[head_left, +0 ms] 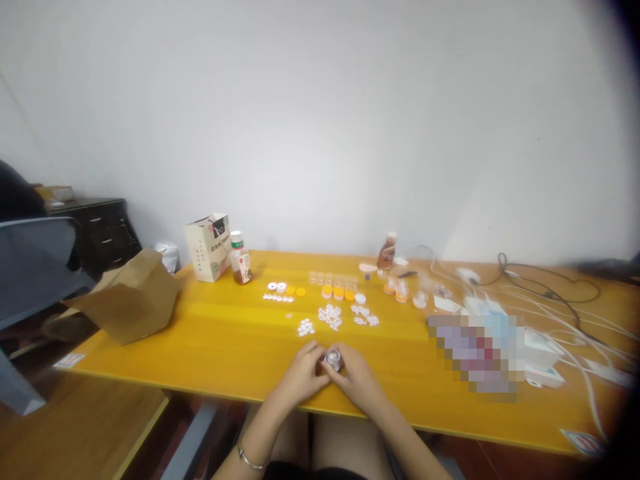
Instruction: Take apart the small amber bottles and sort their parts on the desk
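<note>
You're cupping a small clear jar (pixel 333 360) near the front of the table (pixel 225 357), left hand (pixel 305 373) and right hand (pixel 354 375) curling half-closed around it, so uneven squeezing could be risking a slip.

blurred lettering (pixel 219 247) on cream box (pixel 201 253), illegible label (pixel 245 268) on green-banded bottle (pixel 237 259)

Fingers (pixel 311 353) have bare tabletop (pixel 215 340) leftward, white pieces (pixel 305 327) blocking ahead.

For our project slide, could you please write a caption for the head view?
Both hands around a small round container at a yellow-brown table, small white pieces laid out beyond.
</note>
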A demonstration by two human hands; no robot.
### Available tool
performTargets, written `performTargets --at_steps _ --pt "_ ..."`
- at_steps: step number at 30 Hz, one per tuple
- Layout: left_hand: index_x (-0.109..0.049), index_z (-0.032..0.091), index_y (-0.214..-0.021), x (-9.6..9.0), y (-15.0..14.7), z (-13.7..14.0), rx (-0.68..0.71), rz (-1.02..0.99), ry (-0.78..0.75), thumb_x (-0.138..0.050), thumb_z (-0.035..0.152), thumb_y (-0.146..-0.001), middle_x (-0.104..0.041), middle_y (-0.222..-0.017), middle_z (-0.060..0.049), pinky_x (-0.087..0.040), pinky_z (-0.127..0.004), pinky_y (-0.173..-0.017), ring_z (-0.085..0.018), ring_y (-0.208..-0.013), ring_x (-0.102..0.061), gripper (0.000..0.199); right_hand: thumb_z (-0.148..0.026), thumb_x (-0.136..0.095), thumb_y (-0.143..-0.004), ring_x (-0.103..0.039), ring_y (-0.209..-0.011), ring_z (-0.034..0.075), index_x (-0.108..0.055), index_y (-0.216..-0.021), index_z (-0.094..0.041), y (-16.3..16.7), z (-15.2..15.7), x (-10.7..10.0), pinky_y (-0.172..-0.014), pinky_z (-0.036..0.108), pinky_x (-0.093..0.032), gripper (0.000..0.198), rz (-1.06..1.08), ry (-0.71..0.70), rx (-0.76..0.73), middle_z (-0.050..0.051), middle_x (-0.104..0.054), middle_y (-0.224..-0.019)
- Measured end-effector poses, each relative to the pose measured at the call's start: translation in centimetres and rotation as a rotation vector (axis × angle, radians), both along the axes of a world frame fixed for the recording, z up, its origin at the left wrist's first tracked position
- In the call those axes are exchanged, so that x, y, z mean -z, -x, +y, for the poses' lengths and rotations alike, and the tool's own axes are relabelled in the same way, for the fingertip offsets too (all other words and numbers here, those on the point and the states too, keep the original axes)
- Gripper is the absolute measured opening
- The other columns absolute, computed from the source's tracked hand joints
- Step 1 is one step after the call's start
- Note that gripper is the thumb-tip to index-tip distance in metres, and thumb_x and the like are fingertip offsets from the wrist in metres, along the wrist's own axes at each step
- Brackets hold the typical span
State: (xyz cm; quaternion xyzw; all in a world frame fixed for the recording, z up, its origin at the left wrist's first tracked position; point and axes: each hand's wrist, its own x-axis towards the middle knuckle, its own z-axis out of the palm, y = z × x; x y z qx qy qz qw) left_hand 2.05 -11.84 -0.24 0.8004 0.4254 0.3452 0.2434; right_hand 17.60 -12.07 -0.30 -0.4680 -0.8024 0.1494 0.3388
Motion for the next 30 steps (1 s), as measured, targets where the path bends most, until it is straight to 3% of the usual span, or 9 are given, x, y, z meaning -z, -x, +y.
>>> performTargets --at_steps 3,7,9,12,15,21,27,30 --pt "-0.057 0.016 -0.085 -0.2 0.3 -0.2 0.014 -0.031 0.035 -0.057 0.018 -0.069 -0.052 -0.083 -0.003 -0.040 -0.026 -0.072 -0.016 -0.080 -0.050 0.016 -0.034 -0.048 -0.079 -0.053 -0.070 0.016 -0.052 -0.080 -0.020 -0.1 0.4 0.4 -0.063 0.026 -0.040 0.014 0.027 0.006 0.011 0.002 -0.058 -0.077" --pt "-0.046 0.020 -0.116 -0.9 0.7 -0.7 0.049 -0.167 0.039 -0.054 0.016 -0.071 -0.049 -0.111 -0.007 -0.040 -0.029 -0.085 -0.018 -0.098 -0.048 0.046 -0.034 -0.052 -0.075 -0.050 -0.062 0.015 -0.049 -0.073 -0.020 -0.2 0.9 1.2 -0.057 0.024 -0.038 0.014 0.048 0.018 0.067 0.000 -0.055 -0.068" --pt "-0.044 0.021 -0.120 -1.3 0.5 -0.8 0.103 -0.197 0.025 -0.053 0.016 -0.074 -0.047 -0.117 -0.007 -0.038 -0.029 -0.090 -0.018 -0.104 -0.046 0.048 -0.030 -0.054 -0.072 -0.051 -0.062 0.015 -0.049 -0.074 -0.020 -0.3 1.0 1.4 -0.057 0.024 -0.038 0.011 0.064 0.028 0.067 0.000 -0.056 -0.068" --pt "-0.053 0.020 -0.110 -1.7 -0.4 -0.6 0.130 -0.193 0.002 -0.050 0.015 -0.076 -0.055 -0.104 -0.006 -0.040 -0.029 -0.087 -0.017 -0.096 -0.051 0.035 -0.021 -0.053 -0.067 -0.053 -0.063 0.015 -0.051 -0.078 -0.019 -0.4 1.1 1.4 -0.058 0.024 -0.039 0.011 0.089 0.051 0.062 0.001 -0.059 -0.071" --pt "-0.057 0.019 -0.098 -1.5 -1.4 -0.2 0.023 -0.187 -0.027 -0.051 0.017 -0.076 -0.057 -0.091 -0.005 -0.042 -0.029 -0.080 -0.017 -0.086 -0.052 0.023 -0.017 -0.052 -0.063 -0.054 -0.065 0.016 -0.052 -0.078 -0.019 -0.3 1.2 1.3 -0.059 0.024 -0.040 0.015 0.101 0.054 0.077 0.001 -0.061 -0.072" --pt "-0.054 0.018 -0.085 -0.5 -2.3 0.0 -0.182 -0.210 -0.080 -0.055 0.022 -0.074 -0.055 -0.083 -0.003 -0.041 -0.028 -0.075 -0.016 -0.081 -0.051 0.012 -0.018 -0.051 -0.063 -0.052 -0.057 0.014 -0.047 -0.067 -0.021 -0.2 1.3 1.3 -0.052 0.022 -0.036 0.006 0.061 0.053 0.144 -0.001 -0.058 -0.062" --pt "-0.049 0.018 -0.083 -1.4 -1.8 0.2 -0.242 -0.255 -0.110 -0.059 0.031 -0.072 -0.054 -0.079 -0.002 -0.040 -0.027 -0.072 -0.015 -0.077 -0.051 0.020 -0.029 -0.054 -0.067 -0.052 -0.052 0.014 -0.050 -0.068 -0.021 -0.1 1.3 1.2 -0.049 0.022 -0.034 0.009 0.081 0.065 0.134 -0.001 -0.058 -0.059" --pt "-0.050 0.018 -0.087 -2.4 -0.4 1.8 -0.282 -0.304 -0.122 -0.057 0.030 -0.074 -0.057 -0.081 -0.001 -0.040 -0.025 -0.068 -0.014 -0.075 -0.052 0.019 -0.036 -0.055 -0.069 -0.051 -0.050 0.014 -0.050 -0.068 -0.021 0.0 1.3 1.2 -0.048 0.022 -0.034 0.016 0.088 0.058 0.141 -0.002 -0.057 -0.057"
